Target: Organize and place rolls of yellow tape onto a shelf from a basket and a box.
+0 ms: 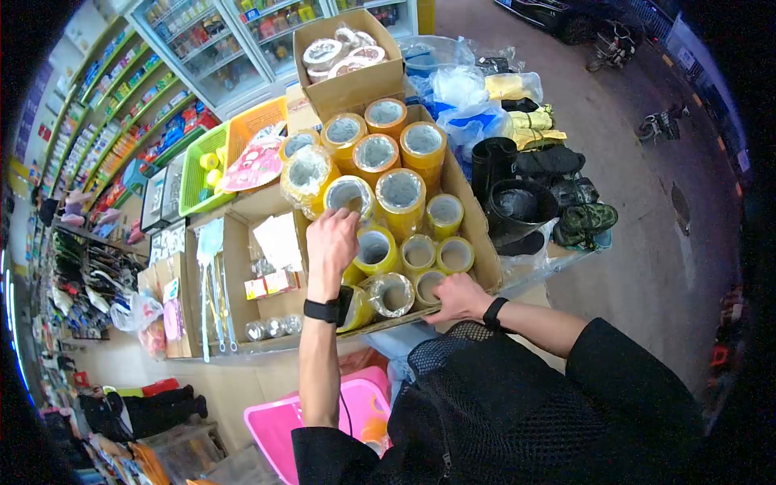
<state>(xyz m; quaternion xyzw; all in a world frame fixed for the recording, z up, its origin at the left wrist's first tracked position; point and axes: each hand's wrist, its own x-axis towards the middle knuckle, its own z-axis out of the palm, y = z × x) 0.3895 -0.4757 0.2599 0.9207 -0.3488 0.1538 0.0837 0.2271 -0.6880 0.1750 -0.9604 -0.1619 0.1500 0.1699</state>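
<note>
My left hand reaches into a cardboard box full of clear yellow packing tape rolls. Its fingers close on the near rim of one tape roll, which has a whitish core. A plastic-wrapped tape roll stands just beyond it, and a bright yellow roll is right of the wrist. My right hand grips the near right edge of the box, beside a smaller tape roll. Some of its fingers are hidden behind the cardboard.
Behind the rolls stands an open carton of white-wrapped rolls. Left are a divided box with a light bulb carton, fly swatters and a green basket. Black boots and shoes stand right. A pink tub is below.
</note>
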